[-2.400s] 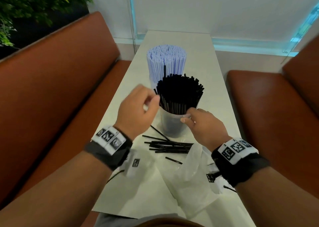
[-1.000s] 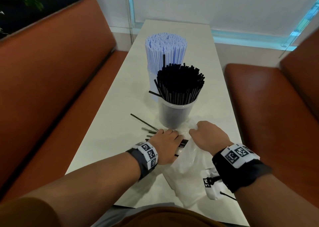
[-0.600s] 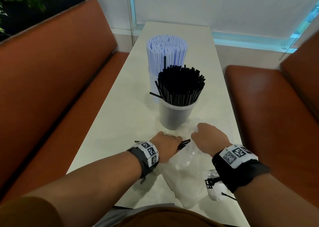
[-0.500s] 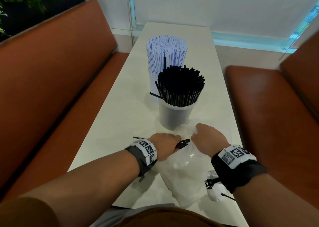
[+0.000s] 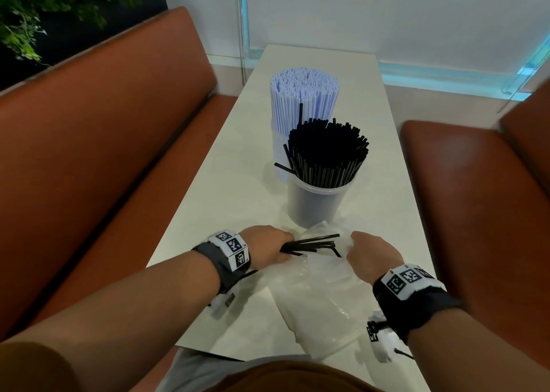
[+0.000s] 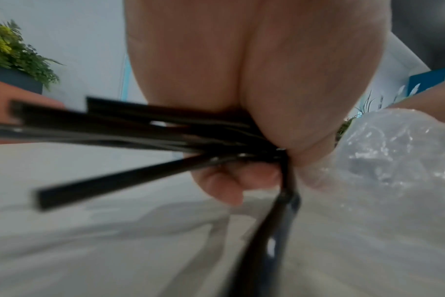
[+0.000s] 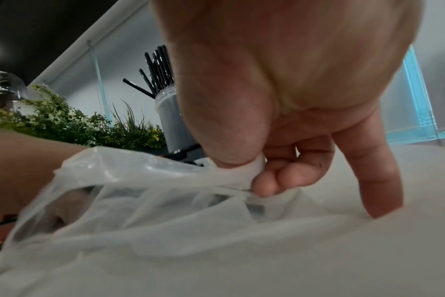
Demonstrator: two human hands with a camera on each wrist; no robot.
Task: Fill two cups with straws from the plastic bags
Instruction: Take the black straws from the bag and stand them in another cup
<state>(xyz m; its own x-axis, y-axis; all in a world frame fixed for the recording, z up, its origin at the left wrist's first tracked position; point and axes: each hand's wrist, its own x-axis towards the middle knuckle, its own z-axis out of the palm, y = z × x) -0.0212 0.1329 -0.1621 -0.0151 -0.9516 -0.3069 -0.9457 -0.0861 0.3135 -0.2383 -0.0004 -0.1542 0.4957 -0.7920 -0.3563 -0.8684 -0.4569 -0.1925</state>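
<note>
Black loose straws (image 5: pixel 312 244), lower centre of frame: our left hand (image 5: pixel 265 250) clenches them, right hand (image 5: pixel 373 254) pinches the bag (image 5: pixel 321 299) edge. Light, stiff, slippery; we'd grip mid-length, tightly, before tipping into the near cup (image 5: pixel 315 204).

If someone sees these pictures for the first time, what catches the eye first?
Two cups packed with upright straws stand mid-table: black straws nearer, white-blue straws behind. Closer, the left hand grips a bundle of loose black straws, while the right hand pinches a plastic bag.
</note>
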